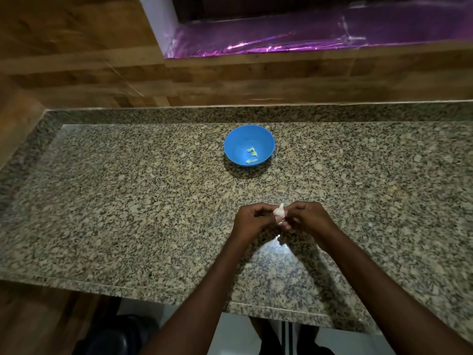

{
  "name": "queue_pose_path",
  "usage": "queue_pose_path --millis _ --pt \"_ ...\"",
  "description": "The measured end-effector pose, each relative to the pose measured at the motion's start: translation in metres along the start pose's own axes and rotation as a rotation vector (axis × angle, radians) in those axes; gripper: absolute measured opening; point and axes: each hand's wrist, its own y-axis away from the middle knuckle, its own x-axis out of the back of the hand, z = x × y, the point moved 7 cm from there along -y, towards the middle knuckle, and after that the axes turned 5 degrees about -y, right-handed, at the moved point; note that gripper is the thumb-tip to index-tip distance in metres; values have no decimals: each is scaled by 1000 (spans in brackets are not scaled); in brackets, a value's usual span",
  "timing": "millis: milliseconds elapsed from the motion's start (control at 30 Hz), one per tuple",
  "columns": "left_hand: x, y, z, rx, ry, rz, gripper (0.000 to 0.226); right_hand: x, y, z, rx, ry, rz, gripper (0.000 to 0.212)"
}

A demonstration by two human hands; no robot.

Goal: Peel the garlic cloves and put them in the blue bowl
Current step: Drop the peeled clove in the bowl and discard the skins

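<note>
Pinching a garlic bulb (279, 211), left hand (252, 219) and right hand (305, 217) hover over the granite counter (128, 201).

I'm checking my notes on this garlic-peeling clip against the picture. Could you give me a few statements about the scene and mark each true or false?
1. Both hands hold the garlic above the counter. True: the left hand and right hand pinch it between them.
2. The blue bowl is empty. False: a few pale peeled cloves lie in it.
3. The bowl stands farther from the person than the hands. True.
4. The bowl is tipped on its side. False: it stands upright on the counter.
5. One hand rests on the bowl's rim. False: both hands are well apart from it.
</note>
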Motion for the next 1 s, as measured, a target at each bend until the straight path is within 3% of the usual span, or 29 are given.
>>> queue_pose_path --millis 500,633,767,900,1000 --pt "12 -15 -19 88 -11 71 27 -8 -18 19 -150 -228 39 9" --pt "30 -21 -23 6 -267 223 24 -8 -16 23 -183 -249 -47 16" --pt "40 -28 -17 -144 -626 336 23 -3 -17 24 -109 -216 -28 10" --pt "35 -29 -19 -209 -869 298 40 12 -17 20 59 64 106 10" --pt "30 -9 -18 -272 -938 369 44 15 -16 18 180 312 129 13"
